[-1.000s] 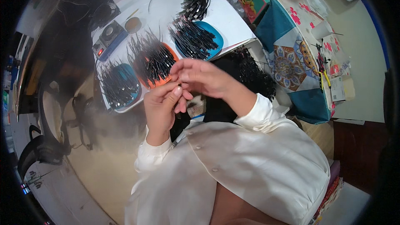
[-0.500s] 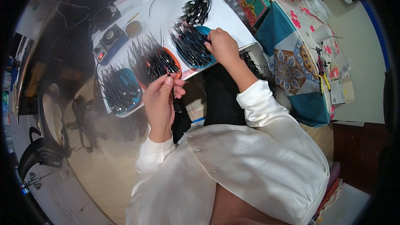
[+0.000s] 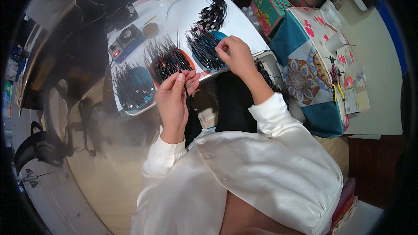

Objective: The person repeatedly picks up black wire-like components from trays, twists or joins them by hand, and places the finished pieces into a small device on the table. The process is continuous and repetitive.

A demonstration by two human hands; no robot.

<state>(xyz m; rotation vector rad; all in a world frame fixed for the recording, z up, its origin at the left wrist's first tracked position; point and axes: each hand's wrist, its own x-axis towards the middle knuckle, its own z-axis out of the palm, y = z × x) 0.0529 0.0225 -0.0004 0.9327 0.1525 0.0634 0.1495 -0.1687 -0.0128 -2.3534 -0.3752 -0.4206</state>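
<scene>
My left hand (image 3: 173,104) pinches a short black cable (image 3: 190,100) between thumb and fingers, its dark end dangling below the hand. It is just in front of an orange bowl (image 3: 188,57) crowded with upright black cables (image 3: 167,58). My right hand (image 3: 237,56) is beside the right edge of a blue bowl (image 3: 220,35), which holds more black cables (image 3: 201,48). Its thumb and fingers are curled together; whatever may be between them is too small to make out. Farther left sits another blue bowl (image 3: 146,77) of black cables (image 3: 130,89).
On the white table (image 3: 244,19) lie a bundle of black cables (image 3: 213,13), a small box-shaped device with a red light (image 3: 126,41) and a round tan container (image 3: 151,30). At right, a cloth-covered surface (image 3: 320,115) carries yellow-handled pliers (image 3: 338,90) and a white cup (image 3: 335,42).
The view has shifted slightly, so the table sits a little farther right and lower. My right hand's fingers have drawn back slightly from the cables; my left hand still pinches its cable.
</scene>
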